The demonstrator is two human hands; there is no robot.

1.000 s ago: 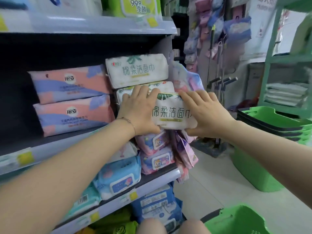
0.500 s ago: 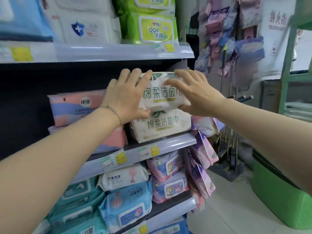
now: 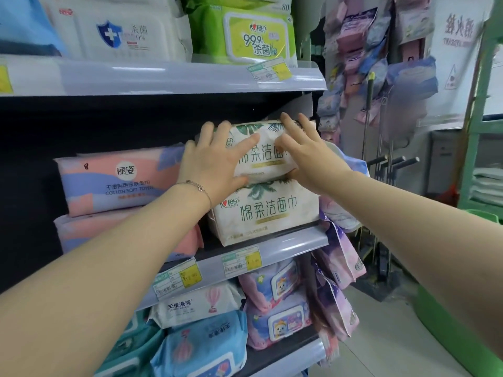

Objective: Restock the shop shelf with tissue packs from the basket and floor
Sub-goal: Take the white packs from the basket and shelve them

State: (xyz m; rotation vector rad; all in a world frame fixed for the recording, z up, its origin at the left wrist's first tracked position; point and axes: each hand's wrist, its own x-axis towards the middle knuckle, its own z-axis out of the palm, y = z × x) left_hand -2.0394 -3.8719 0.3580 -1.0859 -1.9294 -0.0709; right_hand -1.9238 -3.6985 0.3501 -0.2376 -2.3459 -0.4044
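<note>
A white tissue pack with green leaf print (image 3: 262, 155) lies on top of a second identical pack (image 3: 268, 213) at the right end of the middle shelf (image 3: 294, 244). My left hand (image 3: 211, 165) presses flat on the upper pack's left face, thumb underneath. My right hand (image 3: 306, 155) covers its right side, fingers spread over the top edge. Both hands hold the upper pack against the stack. To the left lie two pink and blue tissue packs (image 3: 114, 183).
The upper shelf (image 3: 168, 77) carries white and green wipe packs (image 3: 245, 34) close above the stack. Below are wipe packs in blue, teal and pink (image 3: 277, 306). Hanging pouches (image 3: 340, 262) crowd the shelf's right end. A green basket (image 3: 446, 322) stands on the floor at right.
Both hands lifted the white pack from below the shelf edge onto the other white pack, then pushed it further back. The view tilted upward.
</note>
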